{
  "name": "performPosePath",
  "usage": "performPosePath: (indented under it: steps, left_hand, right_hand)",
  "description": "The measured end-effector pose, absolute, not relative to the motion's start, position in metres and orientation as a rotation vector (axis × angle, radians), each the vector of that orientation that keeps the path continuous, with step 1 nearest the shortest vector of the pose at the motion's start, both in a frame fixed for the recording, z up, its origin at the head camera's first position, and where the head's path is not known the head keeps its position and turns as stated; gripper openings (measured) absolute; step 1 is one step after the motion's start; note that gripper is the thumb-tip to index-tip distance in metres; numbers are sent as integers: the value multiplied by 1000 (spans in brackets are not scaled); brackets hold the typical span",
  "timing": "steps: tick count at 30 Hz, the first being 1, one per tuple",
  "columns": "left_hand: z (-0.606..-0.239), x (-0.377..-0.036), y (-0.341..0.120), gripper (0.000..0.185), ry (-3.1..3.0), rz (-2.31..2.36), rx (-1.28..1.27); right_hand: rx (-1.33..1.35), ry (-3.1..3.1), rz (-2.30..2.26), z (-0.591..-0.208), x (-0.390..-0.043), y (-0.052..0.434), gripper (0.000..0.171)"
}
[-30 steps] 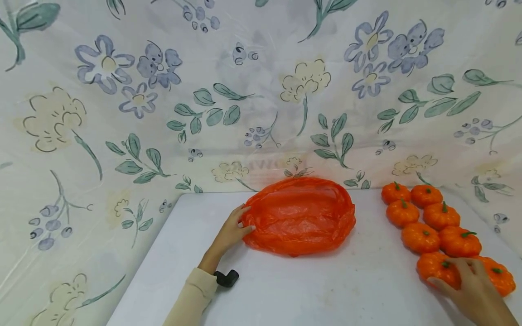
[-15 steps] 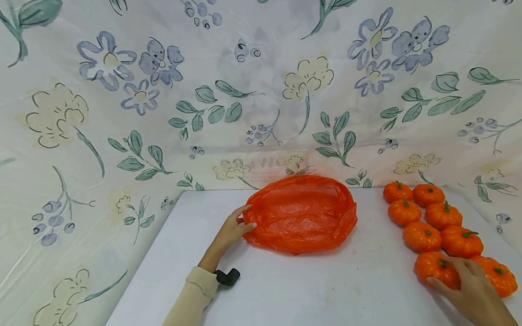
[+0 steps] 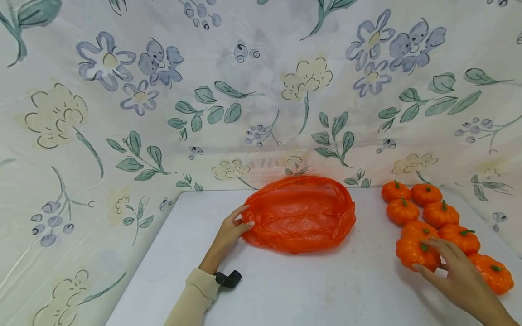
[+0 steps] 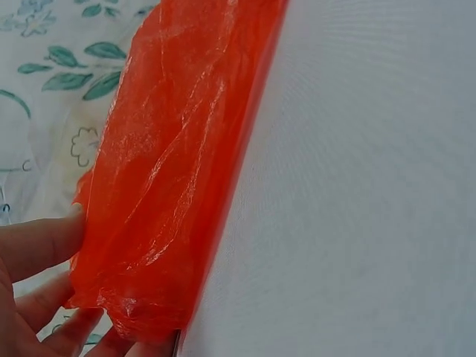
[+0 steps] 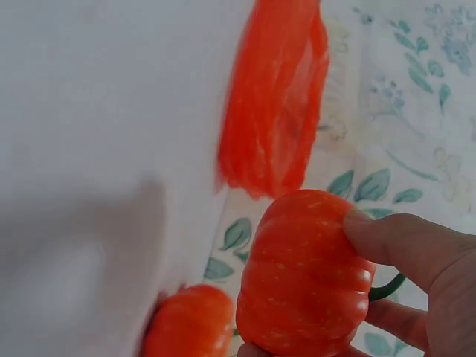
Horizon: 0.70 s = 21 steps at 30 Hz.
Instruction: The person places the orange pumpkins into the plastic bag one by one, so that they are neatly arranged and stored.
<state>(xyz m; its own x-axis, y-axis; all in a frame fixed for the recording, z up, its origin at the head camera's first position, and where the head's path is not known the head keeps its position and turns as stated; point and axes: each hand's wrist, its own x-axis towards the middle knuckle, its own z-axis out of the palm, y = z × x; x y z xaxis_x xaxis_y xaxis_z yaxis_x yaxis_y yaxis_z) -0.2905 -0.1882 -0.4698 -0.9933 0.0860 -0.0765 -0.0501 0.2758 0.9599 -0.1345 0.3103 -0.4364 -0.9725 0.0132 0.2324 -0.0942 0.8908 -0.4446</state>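
Observation:
An orange-red plastic bag (image 3: 299,222) stands at the back middle of the white table, its mouth spread wide. My left hand (image 3: 231,230) holds the bag's left edge, and the left wrist view shows the thumb and fingers about the thin plastic (image 4: 167,149). My right hand (image 3: 456,274) grips a small orange pumpkin (image 3: 415,256) with a green stem. That pumpkin (image 5: 309,275) is raised, with thumb and fingers on opposite sides, and overlaps another pumpkin (image 3: 420,230) in the head view.
More small pumpkins stand in two columns along the table's right side, among them a near one (image 3: 491,274) and a far one (image 3: 395,192). Behind the white table (image 3: 306,290) hangs a flower-printed sheet (image 3: 261,113).
My right hand has lifted the nearest pumpkin of the inner column and moved it left and away from me. The left hand stays at the bag's edge.

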Motion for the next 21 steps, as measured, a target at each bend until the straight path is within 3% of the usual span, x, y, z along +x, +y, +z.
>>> performPosePath:
  steps: [8,21]
  left_hand:
    - [-476,-292,-187,61,2303,1957,28]
    - [-478,-292,-189,65,2289,1983,95]
  right_hand:
    - [389,-2672,724,-412,-154,280,64]
    - [580,-2729,865,-380,-214,212,57]
